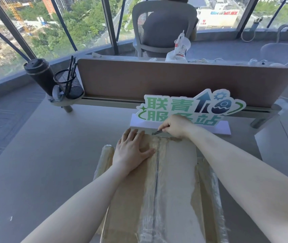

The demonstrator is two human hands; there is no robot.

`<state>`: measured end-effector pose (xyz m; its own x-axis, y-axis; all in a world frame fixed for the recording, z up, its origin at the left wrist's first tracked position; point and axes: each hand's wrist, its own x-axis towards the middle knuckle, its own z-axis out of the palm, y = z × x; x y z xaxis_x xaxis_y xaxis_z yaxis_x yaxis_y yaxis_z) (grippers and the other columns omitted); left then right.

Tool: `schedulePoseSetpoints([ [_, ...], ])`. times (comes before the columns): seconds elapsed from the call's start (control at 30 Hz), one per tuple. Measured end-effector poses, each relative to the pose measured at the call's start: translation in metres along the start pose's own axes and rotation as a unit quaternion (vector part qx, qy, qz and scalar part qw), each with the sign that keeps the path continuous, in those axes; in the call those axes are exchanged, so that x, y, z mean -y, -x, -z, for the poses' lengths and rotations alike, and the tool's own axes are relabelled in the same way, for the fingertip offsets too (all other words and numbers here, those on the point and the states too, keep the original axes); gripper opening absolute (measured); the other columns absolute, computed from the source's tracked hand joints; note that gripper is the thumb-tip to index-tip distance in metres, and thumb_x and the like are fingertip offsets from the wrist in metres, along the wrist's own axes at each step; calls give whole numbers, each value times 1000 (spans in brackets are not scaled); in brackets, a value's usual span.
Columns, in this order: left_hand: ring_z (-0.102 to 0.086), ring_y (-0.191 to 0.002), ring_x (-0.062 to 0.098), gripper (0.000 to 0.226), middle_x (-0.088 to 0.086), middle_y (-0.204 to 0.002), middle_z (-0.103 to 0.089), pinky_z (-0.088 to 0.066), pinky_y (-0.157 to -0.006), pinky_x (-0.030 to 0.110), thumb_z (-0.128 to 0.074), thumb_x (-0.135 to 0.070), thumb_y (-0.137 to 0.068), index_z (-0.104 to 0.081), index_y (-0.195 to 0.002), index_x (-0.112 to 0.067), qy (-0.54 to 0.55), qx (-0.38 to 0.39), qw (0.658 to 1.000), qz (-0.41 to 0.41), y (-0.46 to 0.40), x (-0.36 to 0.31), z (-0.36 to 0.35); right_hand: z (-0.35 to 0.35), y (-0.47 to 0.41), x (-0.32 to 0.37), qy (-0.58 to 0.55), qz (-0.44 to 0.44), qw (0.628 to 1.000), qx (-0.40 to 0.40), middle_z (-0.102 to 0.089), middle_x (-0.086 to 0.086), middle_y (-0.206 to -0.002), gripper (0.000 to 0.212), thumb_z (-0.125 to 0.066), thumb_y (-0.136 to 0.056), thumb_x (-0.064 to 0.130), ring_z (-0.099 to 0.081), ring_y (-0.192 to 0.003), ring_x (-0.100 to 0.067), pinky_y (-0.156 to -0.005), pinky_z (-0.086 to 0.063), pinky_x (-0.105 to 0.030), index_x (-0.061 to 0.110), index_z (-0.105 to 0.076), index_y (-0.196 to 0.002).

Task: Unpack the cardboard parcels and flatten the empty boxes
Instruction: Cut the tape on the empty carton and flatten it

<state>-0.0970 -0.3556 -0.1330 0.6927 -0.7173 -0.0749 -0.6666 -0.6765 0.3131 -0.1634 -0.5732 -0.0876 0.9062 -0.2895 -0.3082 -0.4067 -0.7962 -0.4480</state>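
Lying lengthwise on the grey desk (34,163), far edge just short of the white-based sign (188,109): a taped cardboard parcel (174,172), its centre seam running toward the near edge. Pressing flat on the left flap, fingers straight and spread: the left hand (132,149). Gripping a small dark cutter (158,132) at the far end of the seam: the right hand (176,125), bare desk stretching wide on the left.

- You are in a high-rise office: desk (52,155), divider panel (174,79), pen cup (68,85).
- Beyond, a mesh chair (164,23) faces windows (87,23) overlooking the city.
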Motion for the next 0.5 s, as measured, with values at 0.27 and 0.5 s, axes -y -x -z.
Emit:
schedulePoseSetpoints([
  [0.27, -3, -148, 14, 86, -11, -156, -25, -24, -117, 40, -44, -82, -76, -28, -148, -38, -3, 2, 1000, 5, -1, -1, -1, 0, -9, -7, -52, 16, 997, 48, -71, 4, -116, 25, -59, -96, 14, -63, -105, -18, -99, -48, -35, 22, -75, -113],
  [0.5, -5, -148, 14, 86, -11, -154, -27, -25, -117, 41, -41, -85, -75, -27, -147, -40, -10, 10, 1000, 8, -3, 0, -2, 27, -6, -3, 107, 46, 990, 82, -70, 13, -115, 30, -54, -96, 20, -60, -106, -17, -89, -46, -27, 34, -74, -113],
])
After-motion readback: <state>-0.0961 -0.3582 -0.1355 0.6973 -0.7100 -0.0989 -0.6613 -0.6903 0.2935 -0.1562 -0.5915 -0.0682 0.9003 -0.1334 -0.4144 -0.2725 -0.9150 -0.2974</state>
